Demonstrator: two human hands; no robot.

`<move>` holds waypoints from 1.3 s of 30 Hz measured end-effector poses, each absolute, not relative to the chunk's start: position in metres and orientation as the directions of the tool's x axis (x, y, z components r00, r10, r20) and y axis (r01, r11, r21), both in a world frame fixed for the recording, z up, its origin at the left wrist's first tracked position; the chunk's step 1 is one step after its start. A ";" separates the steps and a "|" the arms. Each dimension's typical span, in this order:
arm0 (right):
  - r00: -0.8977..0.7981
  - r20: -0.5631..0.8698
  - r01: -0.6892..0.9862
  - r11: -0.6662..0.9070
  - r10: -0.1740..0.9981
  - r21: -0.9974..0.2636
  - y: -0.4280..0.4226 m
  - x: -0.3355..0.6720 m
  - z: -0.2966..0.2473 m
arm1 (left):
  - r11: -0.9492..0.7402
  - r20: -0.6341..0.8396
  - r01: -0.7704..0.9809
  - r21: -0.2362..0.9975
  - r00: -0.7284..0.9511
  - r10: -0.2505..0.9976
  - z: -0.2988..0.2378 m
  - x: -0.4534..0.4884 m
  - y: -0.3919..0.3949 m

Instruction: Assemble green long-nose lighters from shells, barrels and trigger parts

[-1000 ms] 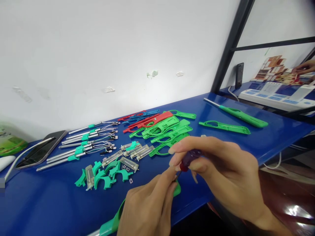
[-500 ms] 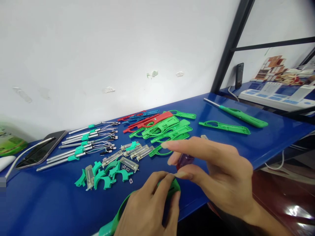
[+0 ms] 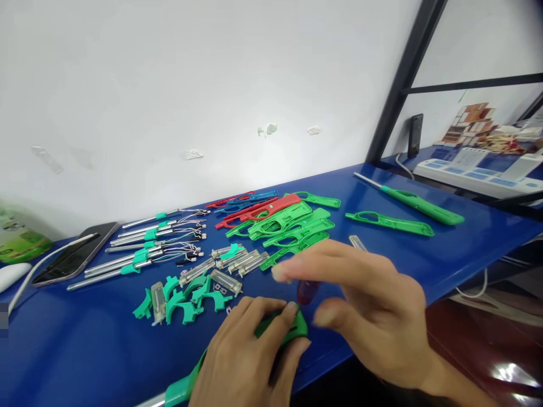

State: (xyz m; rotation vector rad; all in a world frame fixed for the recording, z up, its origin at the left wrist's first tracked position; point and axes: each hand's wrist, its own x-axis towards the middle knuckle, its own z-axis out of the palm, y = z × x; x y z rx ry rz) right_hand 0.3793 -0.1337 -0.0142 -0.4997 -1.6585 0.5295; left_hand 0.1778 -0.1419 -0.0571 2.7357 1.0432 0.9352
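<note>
My left hand [image 3: 248, 356] is closed on a green lighter body [image 3: 275, 329] and presses it flat on the blue table [image 3: 85, 350] near the front edge. Its teal neck and metal tube stick out towards the lower left. My right hand [image 3: 365, 305] hovers just to the right, fingers curled round a small screwdriver with a dark red handle [image 3: 307, 291]. The screwdriver's tip points down at the green body by my left fingertips. The right fingertips are blurred.
Green, red and blue lighter shells [image 3: 288, 223] lie piled mid-table. Metal tubes with wires [image 3: 148, 249], teal triggers [image 3: 182, 299] and clear gas tanks [image 3: 237, 261] lie to the left. A phone [image 3: 72, 260] rests far left. A finished green lighter [image 3: 419, 206] lies at right.
Both hands have come down towards the table. The green body, held up a second ago, now lies pressed on the surface, and the screwdriver has moved left and lower.
</note>
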 end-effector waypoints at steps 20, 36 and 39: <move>-0.175 0.758 0.169 0.778 0.628 -0.606 -0.140 0.384 -0.008 | -0.786 0.550 0.580 0.212 0.594 0.587 -0.061 0.178 -0.142; -0.244 0.772 0.205 0.810 0.587 -0.550 -0.142 0.389 -0.008 | -0.806 0.608 0.592 0.013 0.636 0.476 -0.068 0.170 -0.143; -0.156 0.840 0.300 0.836 0.519 -0.460 -0.141 0.385 -0.010 | -0.804 0.631 0.595 -0.011 0.627 0.456 -0.069 0.171 -0.145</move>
